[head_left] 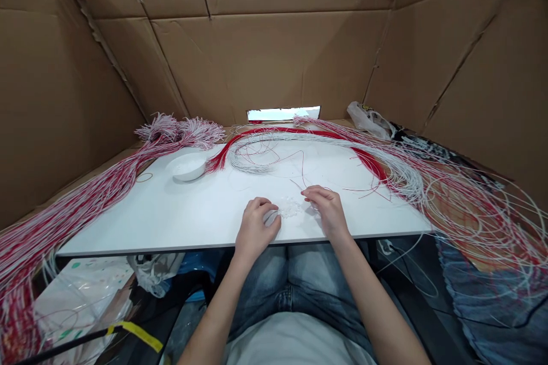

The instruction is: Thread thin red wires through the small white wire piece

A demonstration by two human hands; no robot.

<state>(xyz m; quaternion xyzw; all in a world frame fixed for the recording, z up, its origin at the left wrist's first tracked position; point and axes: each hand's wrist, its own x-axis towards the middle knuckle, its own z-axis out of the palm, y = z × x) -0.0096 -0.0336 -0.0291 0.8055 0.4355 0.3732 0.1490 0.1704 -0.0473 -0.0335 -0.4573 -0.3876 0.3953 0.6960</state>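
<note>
My right hand (327,210) pinches thin wires (295,184) between thumb and fingers above the table; a red strand arcs up and away from the fingertips. Beside a loose pile of small clear plastic pieces (290,207), my left hand (258,222) rests low over the white tabletop (192,222). Its fingers are curved, with a gap between thumb and forefinger. Whether a small piece lies within that gap is too small to tell. Some pieces also sit near the right hand's underside.
A white bowl (187,167) stands at the back left. Red wires (218,161) and white wires (252,168) curve along the back. Red-and-white wire bundles (103,188) drape over the left side, and tangled wires (466,217) cover the right. Cardboard walls (299,45) enclose the table.
</note>
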